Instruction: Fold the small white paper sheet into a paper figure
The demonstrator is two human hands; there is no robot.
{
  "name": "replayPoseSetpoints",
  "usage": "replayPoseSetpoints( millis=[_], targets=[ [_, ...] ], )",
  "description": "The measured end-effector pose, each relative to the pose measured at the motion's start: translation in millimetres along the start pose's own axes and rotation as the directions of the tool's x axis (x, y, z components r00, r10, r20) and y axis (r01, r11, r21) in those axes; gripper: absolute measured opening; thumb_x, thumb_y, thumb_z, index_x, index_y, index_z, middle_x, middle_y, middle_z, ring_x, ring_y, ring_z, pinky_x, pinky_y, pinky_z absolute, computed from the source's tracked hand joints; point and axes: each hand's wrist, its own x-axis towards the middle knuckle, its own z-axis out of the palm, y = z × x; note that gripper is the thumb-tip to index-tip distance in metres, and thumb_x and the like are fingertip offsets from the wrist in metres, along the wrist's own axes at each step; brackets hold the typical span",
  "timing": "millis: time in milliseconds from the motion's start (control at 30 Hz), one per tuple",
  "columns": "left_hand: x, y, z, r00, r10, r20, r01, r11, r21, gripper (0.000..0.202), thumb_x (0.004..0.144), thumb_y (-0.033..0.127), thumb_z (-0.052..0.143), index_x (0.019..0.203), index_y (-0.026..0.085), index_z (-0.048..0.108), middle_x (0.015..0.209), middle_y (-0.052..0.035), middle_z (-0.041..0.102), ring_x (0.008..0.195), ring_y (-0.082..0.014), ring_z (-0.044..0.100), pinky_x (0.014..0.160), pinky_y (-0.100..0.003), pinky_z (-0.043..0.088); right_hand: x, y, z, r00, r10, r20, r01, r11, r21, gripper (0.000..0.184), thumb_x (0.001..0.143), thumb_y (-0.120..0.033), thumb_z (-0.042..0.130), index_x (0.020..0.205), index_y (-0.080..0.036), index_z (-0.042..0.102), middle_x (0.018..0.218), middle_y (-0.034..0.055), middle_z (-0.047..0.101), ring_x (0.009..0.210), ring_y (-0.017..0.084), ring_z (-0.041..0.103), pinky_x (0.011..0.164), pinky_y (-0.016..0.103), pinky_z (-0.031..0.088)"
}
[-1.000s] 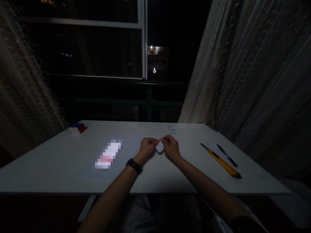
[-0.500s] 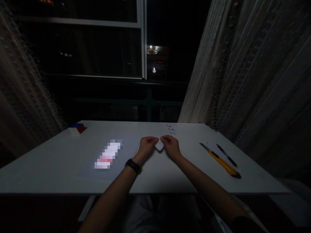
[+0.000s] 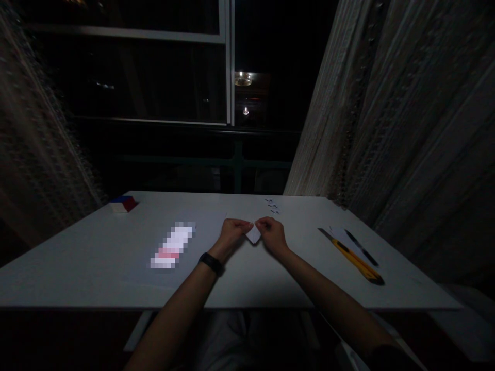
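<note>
Between my two hands, just above the table, is a small piece of white paper (image 3: pixel 254 235) whose lower end forms a point. My left hand (image 3: pixel 233 232), with a dark band on its wrist, pinches the paper's left edge. From the other side my right hand (image 3: pixel 273 234) pinches the right edge, its fingers curled. The fingertips of both hands nearly meet at the top of the paper and hide part of it. Beyond my right hand, a paper with dark marks (image 3: pixel 274 206) lies on the table.
On the white table (image 3: pixel 294 283), a yellow box cutter (image 3: pixel 356 260) with its blade out lies at right, beside a dark pen (image 3: pixel 360 247) on white paper. A pixelated bright phone-like shape (image 3: pixel 173 246) rests on a sheet at left. A coloured cube (image 3: pixel 124 204) sits far left.
The paper's pointed lower end shows slightly lower between my hands, and both hands have shifted very little. Everything else on the table stays in place.
</note>
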Motion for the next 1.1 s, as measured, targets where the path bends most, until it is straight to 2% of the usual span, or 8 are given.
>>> replayPoseSetpoints(
  millis=[100, 267, 367, 500, 600, 733, 1100],
  targets=[
    [1.2, 0.2, -0.1, 1.000, -0.001, -0.019, 0.000, 0.999, -0.032, 0.027, 0.051, 0.029, 0.076, 0.067, 0.008, 0.070, 0.063, -0.0087, 0.067, 0.057, -0.0152, 0.058, 0.058, -0.027, 0.043, 0.0, 1.3, 1.1, 1.000, 0.011, -0.005, -0.011, 1.000, 0.024, 0.016, 0.071, -0.031, 0.055, 0.072, -0.017, 0.064, 0.072, 0.0049, 0.063, 0.067, 0.018, 0.059, 0.064, 0.029, 0.046],
    [0.9, 3.1, 1.9, 0.996, 0.063, -0.057, -0.067, 0.994, -0.081, 0.038, 0.049, 0.027, 0.078, 0.081, 0.010, 0.067, 0.067, -0.0069, 0.067, 0.062, -0.0163, 0.060, 0.059, -0.027, 0.045, -0.2, 2.6, 2.2, 1.000, 0.021, -0.018, -0.020, 1.000, 0.014, 0.018, 0.072, -0.033, 0.054, 0.073, -0.018, 0.064, 0.072, 0.0043, 0.064, 0.068, 0.018, 0.058, 0.064, 0.029, 0.046],
    [0.9, 3.7, 2.7, 0.995, 0.090, -0.044, -0.093, 0.995, -0.049, 0.032, 0.049, 0.029, 0.077, 0.073, 0.012, 0.065, 0.061, -0.0039, 0.064, 0.058, -0.0145, 0.058, 0.057, -0.025, 0.044, -0.3, 2.5, 2.2, 1.000, 0.005, -0.029, -0.005, 1.000, -0.027, 0.018, 0.073, -0.033, 0.054, 0.073, -0.019, 0.065, 0.073, 0.0043, 0.064, 0.068, 0.017, 0.058, 0.065, 0.029, 0.045],
    [2.2, 2.0, 2.8, 0.989, 0.134, -0.069, -0.130, 0.989, 0.067, 0.024, 0.052, 0.031, 0.074, 0.064, 0.013, 0.064, 0.061, -0.0040, 0.064, 0.058, -0.0142, 0.057, 0.056, -0.025, 0.043, -0.2, 3.0, 2.5, 0.999, 0.004, -0.033, -0.006, 0.999, -0.044, 0.018, 0.073, -0.033, 0.054, 0.073, -0.019, 0.065, 0.074, 0.0041, 0.063, 0.068, 0.017, 0.057, 0.065, 0.029, 0.045],
    [3.6, 0.0, 2.4, 0.984, 0.157, -0.086, -0.147, 0.982, 0.116, 0.023, 0.053, 0.030, 0.073, 0.065, 0.013, 0.064, 0.061, -0.0040, 0.064, 0.059, -0.0145, 0.057, 0.056, -0.024, 0.042, -0.5, 2.6, 2.8, 1.000, 0.008, -0.027, -0.009, 0.999, -0.053, 0.017, 0.073, -0.032, 0.055, 0.073, -0.019, 0.066, 0.073, 0.0039, 0.063, 0.068, 0.017, 0.057, 0.065, 0.029, 0.044],
    [5.6, -2.4, 1.4, 0.982, 0.175, -0.072, -0.168, 0.980, 0.103, 0.026, 0.053, 0.030, 0.073, 0.070, 0.013, 0.064, 0.058, -0.0024, 0.062, 0.056, -0.0132, 0.056, 0.053, -0.023, 0.041, -0.9, 0.5, 2.7, 1.000, 0.015, -0.027, -0.016, 0.998, -0.066, 0.017, 0.073, -0.032, 0.055, 0.074, -0.018, 0.066, 0.074, 0.0047, 0.063, 0.068, 0.017, 0.057, 0.064, 0.028, 0.044],
    [5.2, -0.8, 1.6, 0.981, 0.169, -0.092, -0.156, 0.979, 0.133, 0.024, 0.052, 0.031, 0.074, 0.066, 0.013, 0.065, 0.059, -0.0038, 0.064, 0.057, -0.0145, 0.057, 0.055, -0.024, 0.042, -0.3, 2.9, 3.0, 0.999, -0.006, -0.033, 0.003, 0.997, -0.083, 0.015, 0.074, -0.030, 0.055, 0.074, -0.019, 0.066, 0.073, 0.0042, 0.062, 0.068, 0.017, 0.057, 0.064, 0.029, 0.044]
  ],
)
